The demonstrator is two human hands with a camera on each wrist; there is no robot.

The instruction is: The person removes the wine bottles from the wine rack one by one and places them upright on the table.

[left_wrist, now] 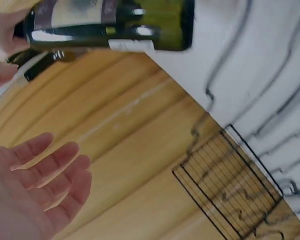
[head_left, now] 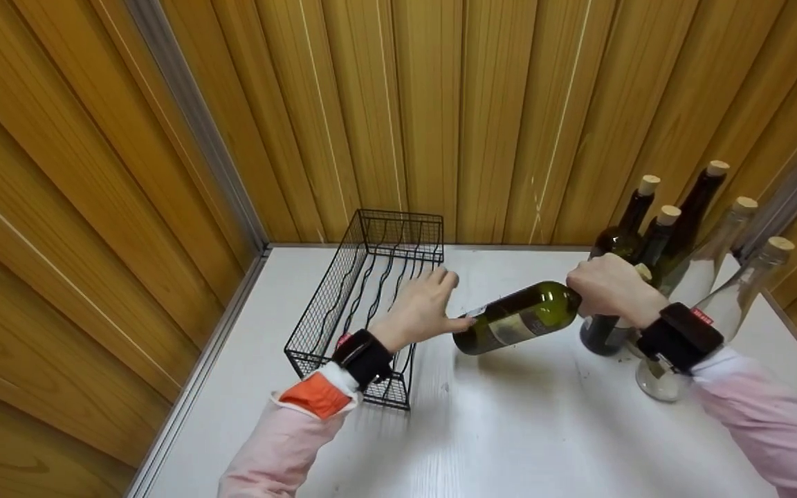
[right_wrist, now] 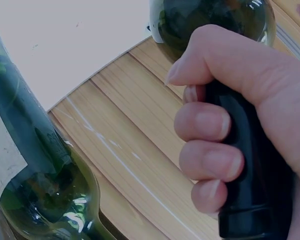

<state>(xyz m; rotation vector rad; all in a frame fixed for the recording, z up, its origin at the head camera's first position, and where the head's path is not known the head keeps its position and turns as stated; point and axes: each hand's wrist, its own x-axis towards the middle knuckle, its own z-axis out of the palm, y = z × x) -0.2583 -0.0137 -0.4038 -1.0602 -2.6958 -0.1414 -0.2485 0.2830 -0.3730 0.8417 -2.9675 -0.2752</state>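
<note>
A green wine bottle (head_left: 517, 319) with a pale label is held tilted, nearly lying, above the white table. My right hand (head_left: 609, 287) grips its dark neck, fingers curled round it as the right wrist view shows on the neck (right_wrist: 255, 175). By the bottle's base is my left hand (head_left: 420, 311), its fingers relaxed and spread in the left wrist view, with nothing in the palm. Its thumb overlaps the base in the head view; whether it touches, I cannot tell. Below and left of that hand stands a black wire rack (head_left: 329, 311) with wavy bars, partly hidden by the forearm.
Several corked bottles, including a dark one (head_left: 623, 232) and a clear one (head_left: 751, 277), stand upright at the right, close to my right hand and wrist. Wood-patterned panels (head_left: 468, 117) rise behind and to the left of the white table (head_left: 509, 443).
</note>
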